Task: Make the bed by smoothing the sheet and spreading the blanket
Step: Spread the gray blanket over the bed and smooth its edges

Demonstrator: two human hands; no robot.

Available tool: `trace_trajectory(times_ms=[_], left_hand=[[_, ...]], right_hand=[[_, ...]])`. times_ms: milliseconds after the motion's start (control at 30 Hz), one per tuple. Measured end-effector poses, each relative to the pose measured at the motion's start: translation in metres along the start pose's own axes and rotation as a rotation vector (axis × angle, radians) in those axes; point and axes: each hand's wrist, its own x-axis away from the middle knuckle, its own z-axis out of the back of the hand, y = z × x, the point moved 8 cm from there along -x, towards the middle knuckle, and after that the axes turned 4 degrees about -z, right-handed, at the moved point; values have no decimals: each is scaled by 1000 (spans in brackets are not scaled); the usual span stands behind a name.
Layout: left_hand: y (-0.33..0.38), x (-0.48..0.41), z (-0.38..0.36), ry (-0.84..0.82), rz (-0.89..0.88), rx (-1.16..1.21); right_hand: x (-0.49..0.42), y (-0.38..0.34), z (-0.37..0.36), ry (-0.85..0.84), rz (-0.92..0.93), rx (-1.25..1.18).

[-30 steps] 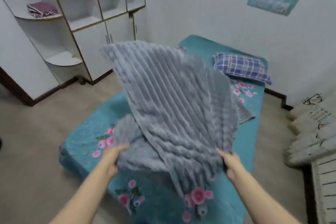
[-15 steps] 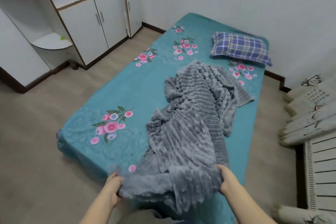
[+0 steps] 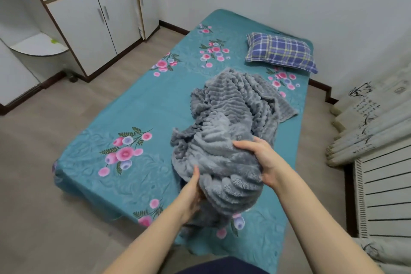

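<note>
A grey ribbed blanket (image 3: 233, 113) lies crumpled in a long heap at centre-right of the frame, on a teal flowered sheet (image 3: 144, 107). Its far end stops just short of the checked pillow (image 3: 280, 55) at upper right, and its near end is bunched into a raised mound at lower centre.

The right hand (image 3: 262, 160) clasps the top of that mound, fingers curled over the pile. The left hand (image 3: 191, 193) grips it from the lower left, thumb along the fabric, its fingers tucked out of sight.

A second ago the blanket was billowing in the air. Half a second ago it had dropped, and the hands held its near edge low and wide apart. Now they have drawn together and gathered the fabric upward. The throw seems not to have spread it, since most of the sheet is uncovered, so this looks like a fresh grip for another attempt.

White cupboards (image 3: 89, 22) stand at upper left.
</note>
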Motion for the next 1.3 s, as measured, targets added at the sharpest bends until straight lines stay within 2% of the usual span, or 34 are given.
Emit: trace_trajectory(times_ms=[133,167,300,333,400,467,533,600,700,767,867,1000,1067,1133,1167,1233,1300], left_hand=[[55,5,-27,-7,-164,462],[67,9,-33,-39,-177,513],[104,35,-72,-211,-183,574],[108,42,-85,-246,-180,564],[110,57,-108,-302,-178,520],[111,75,-129,-392,-167,478],[118,87,-139,-449,-182,449],[133,90,-130,-415,-251,408],[165,89,-90,-263,-384,413],[176,82,-52,-131,-424,525],[170,70,-17,-46,-374,783],[148,55,3,97,-316,857],[141,51,16,195,-302,861],[141,49,35,242,-304,812],[140,50,45,260,-296,763],[132,50,72,335,-246,687],[113,50,99,441,-181,571]], right_hand=[[6,-13,33,108,183,13],[8,-10,39,103,198,119],[14,40,25,14,182,870],[12,57,17,2,169,956],[5,80,8,71,155,870],[-3,88,13,296,76,761],[-9,88,32,501,15,772],[-11,82,53,601,61,695],[-3,64,84,605,120,565],[14,28,96,623,247,411],[47,-41,88,532,473,192],[87,-98,72,358,648,48],[110,-115,77,430,790,253],[121,-117,86,580,869,755],[116,-106,94,652,822,1077],[91,-60,124,693,515,1572],[71,-2,168,712,144,1661]])
